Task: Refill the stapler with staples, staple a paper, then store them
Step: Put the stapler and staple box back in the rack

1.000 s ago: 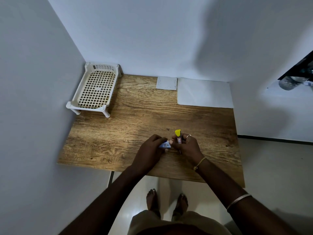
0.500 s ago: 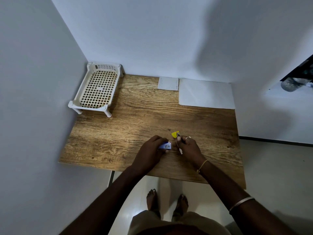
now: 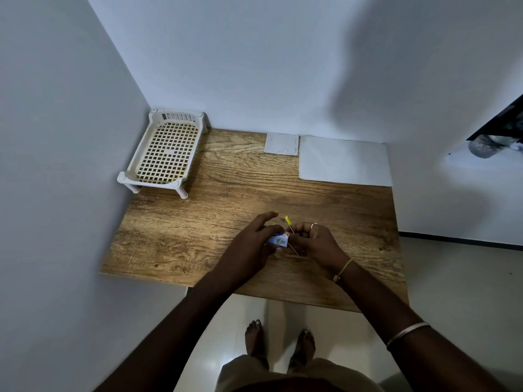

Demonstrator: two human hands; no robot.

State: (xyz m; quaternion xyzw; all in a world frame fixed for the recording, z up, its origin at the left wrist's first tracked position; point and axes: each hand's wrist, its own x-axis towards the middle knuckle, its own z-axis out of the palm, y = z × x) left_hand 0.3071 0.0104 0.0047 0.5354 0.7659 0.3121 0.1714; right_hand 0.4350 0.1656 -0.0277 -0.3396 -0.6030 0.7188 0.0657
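Note:
Over the near middle of the wooden table (image 3: 215,222), my left hand (image 3: 252,244) holds a small blue-and-white staple box (image 3: 278,239) between thumb and lower fingers, with its index finger stretched forward. My right hand (image 3: 317,241) grips a small stapler (image 3: 290,230); only the yellow tip and a thin metal rod show beside its curled fingers. The two hands almost touch. A large white sheet of paper (image 3: 343,161) lies flat at the back right of the table.
A cream lattice tray (image 3: 165,152) on short legs stands in the back left corner against the walls. A small white pad (image 3: 281,144) lies at the back, left of the large sheet. My bare feet (image 3: 278,343) stand below the table's front edge.
The stapler's yellow tip has tilted from upright to slanting leftward, and a thin rod now shows below it. My left index finger has stretched out forward.

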